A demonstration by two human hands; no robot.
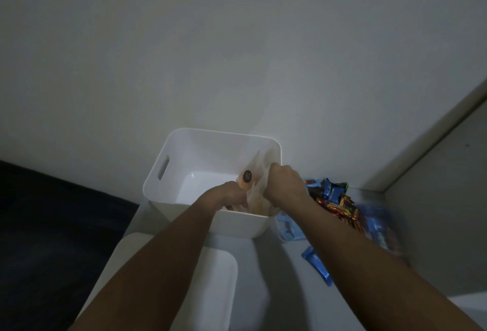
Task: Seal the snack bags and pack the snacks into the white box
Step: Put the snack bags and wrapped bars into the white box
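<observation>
A white box (184, 146) with a slot handle stands against the wall. Inside its right half sits a clear snack bag (257, 180) with orange contents and a dark round spot. My left hand (232, 195) grips the bag's near left part, fingers curled over the box's front rim. My right hand (286, 185) grips the bag's right side, knuckles up. The bag's lower part is hidden behind both hands and the box wall.
To the right of the box lies a heap of wrapped snacks (340, 206) in blue, orange and red, with a blue bar (316, 264) nearer me. A white lid or tray (216, 283) lies in front of the box. Dark floor (52, 225) at left.
</observation>
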